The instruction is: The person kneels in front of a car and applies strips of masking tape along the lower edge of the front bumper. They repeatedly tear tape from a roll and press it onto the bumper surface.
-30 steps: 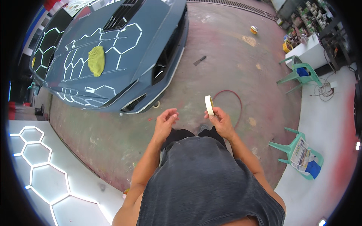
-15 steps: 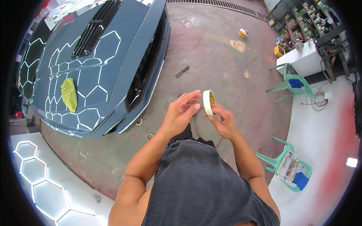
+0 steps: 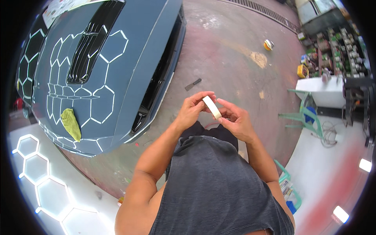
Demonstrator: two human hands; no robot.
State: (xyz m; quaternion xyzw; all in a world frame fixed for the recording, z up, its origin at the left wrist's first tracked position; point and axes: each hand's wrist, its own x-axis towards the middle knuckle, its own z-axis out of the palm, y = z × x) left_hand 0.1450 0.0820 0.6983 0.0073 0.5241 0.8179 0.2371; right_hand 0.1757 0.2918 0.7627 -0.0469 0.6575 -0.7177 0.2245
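A roll of cream masking tape (image 3: 212, 107) is held up in front of my body, tilted, with its outer band facing up. My left hand (image 3: 192, 111) has its fingers closed at the roll's upper left end. On the other side, my right hand (image 3: 238, 120) grips the lower end, its thumb against the band and its index finger lifted off. The fingertips behind the roll are partly hidden. To the left is the blue-grey hood (image 3: 129, 78) of a car, with a yellow-green cloth (image 3: 71, 124) lying on it.
A dark-handled scraper (image 3: 193, 84) lies on the floor ahead, with an orange-and-white container (image 3: 268, 45) farther off. Green plastic chairs (image 3: 307, 113) stand at the right, near shelves of cans (image 3: 340, 55). A floor drain grate (image 3: 266, 13) runs along the far side.
My left hand has come onto the tape roll, which was in my right hand alone. The roll has turned from upright to slanted. My view has shifted, so the surroundings sit differently.
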